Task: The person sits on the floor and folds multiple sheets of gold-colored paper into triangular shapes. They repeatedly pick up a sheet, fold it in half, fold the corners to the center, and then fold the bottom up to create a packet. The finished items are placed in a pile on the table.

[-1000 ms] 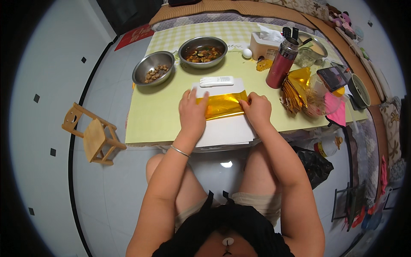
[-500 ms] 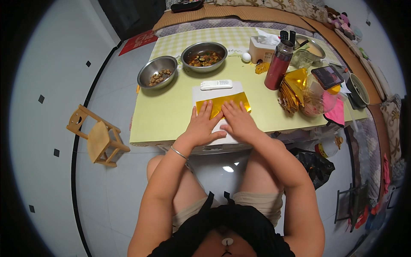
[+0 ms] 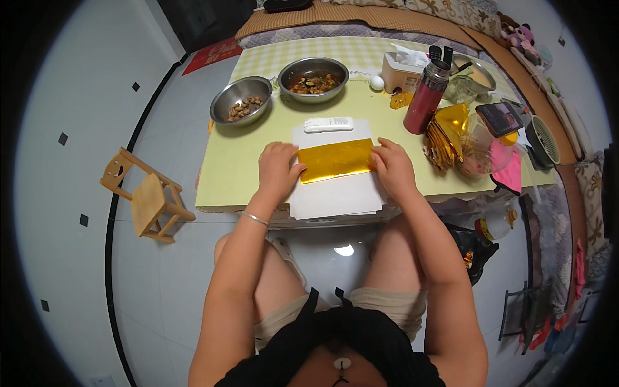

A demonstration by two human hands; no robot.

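A folded strip of shiny gold foil paper [image 3: 336, 160] lies on white sheets [image 3: 338, 198] at the table's near edge. My left hand [image 3: 277, 169], a bangle on its wrist, has curled fingers and its thumb at the strip's left end. At the right end, the thumb and fingers of my right hand [image 3: 394, 169] pinch the edge. Just beyond the strip rests a white oblong object [image 3: 328, 124], its kind unclear. A bundle of folded gold foil pieces [image 3: 445, 138] stands to the right.
Two steel bowls, one with nuts or similar pieces [image 3: 242, 103] and one with food in liquid [image 3: 313, 80], stand far left. A red flask [image 3: 425, 100], tissue box [image 3: 401, 71], white ball-like object [image 3: 377, 83] and phone [image 3: 499, 118] are right. A wooden chair [image 3: 151, 200] stands left.
Both hands, which lay flat on the gold foil paper, have moved apart to its two ends. The strip's whole face and more of the white sheets now show.
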